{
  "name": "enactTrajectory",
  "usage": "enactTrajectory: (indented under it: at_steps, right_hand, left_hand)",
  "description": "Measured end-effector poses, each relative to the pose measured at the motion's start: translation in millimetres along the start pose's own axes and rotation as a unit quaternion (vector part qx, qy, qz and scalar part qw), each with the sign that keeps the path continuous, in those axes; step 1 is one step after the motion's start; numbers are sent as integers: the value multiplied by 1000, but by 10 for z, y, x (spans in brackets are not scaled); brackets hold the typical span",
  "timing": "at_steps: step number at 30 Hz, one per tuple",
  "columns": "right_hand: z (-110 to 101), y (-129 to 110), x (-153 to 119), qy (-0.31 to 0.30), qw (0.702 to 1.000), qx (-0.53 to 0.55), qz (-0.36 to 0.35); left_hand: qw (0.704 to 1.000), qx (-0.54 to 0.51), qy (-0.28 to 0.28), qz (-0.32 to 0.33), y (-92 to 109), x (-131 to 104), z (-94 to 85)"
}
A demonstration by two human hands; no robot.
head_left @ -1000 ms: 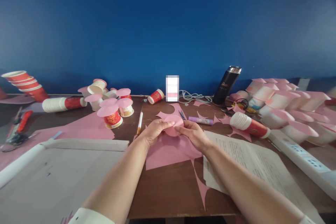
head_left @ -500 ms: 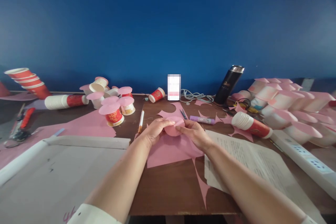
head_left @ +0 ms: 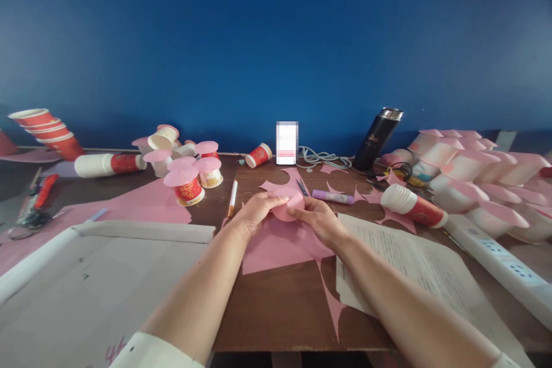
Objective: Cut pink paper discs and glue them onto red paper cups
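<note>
Pink paper circle (head_left: 295, 200) stays almost still, pinched by the left hand (head_left: 256, 211) near nine o'clock and right hand (head_left: 323, 220) near four, so this bit seems unfinished.

A hand could pass over the worktop (head_left: 267, 316) between the tray (head_left: 149, 231) and the document (head_left: 397, 253); only a flat scrap (head_left: 333, 302) lies there. Another lane runs between the marker (head_left: 233, 198) and the lidded cups (head_left: 190, 191). Rightward, the cup stack (head_left: 416, 207) and power strip (head_left: 487, 256) stand in the way.
</note>
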State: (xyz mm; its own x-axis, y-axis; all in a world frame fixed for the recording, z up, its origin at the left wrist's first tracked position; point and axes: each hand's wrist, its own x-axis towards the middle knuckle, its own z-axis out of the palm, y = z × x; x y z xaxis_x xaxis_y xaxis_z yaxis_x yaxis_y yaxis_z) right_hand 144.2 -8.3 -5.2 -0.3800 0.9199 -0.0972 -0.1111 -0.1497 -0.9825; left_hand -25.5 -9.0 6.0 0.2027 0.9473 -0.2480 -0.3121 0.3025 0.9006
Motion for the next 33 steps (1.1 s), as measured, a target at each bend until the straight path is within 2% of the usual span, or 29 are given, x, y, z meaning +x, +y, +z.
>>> enactTrajectory:
  at_steps: [6,16,27,33]
  right_hand:
    - [38,19,19,-2,997,78,12]
    - [-5,118,87,8,998,50,21]
    - [-22,143,88,16,1000,22,9]
    - [-24,143,91,18,1000,18,5]
  left_hand:
    - [1000,12,7,25,-17,18,20]
    - [1000,-23,15,0,-39,11,55]
    - [999,-47,-17,10,-41,15,47]
    - [999,-34,-4,-3,-38,17,36]
